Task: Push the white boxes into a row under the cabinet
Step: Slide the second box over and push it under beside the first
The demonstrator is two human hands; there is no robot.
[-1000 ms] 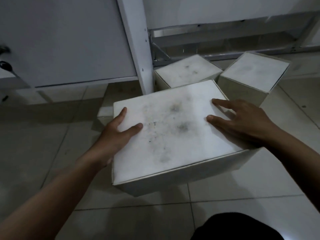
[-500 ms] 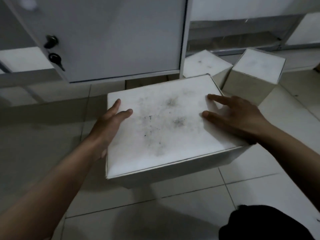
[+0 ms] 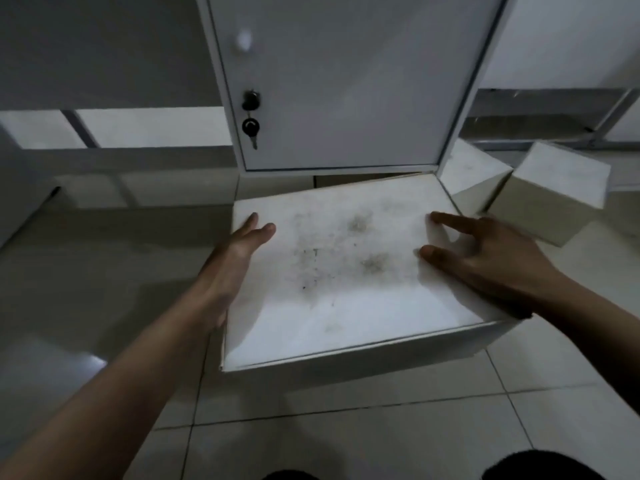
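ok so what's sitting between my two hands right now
In the head view, only the smudged top of the large white box lies between the left hand and right hand; both hands rest on it.

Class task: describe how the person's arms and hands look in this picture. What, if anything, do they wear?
Both forearms are bare: no sleeves show. The left hand and the right hand wear no gloves; no rings, watch or bracelets are visible in the dim, slightly blurred view.

Both hands (image 3: 239, 258) (image 3: 485, 261) flat on large white box (image 3: 339, 271) below cabinet (image 3: 346, 81).
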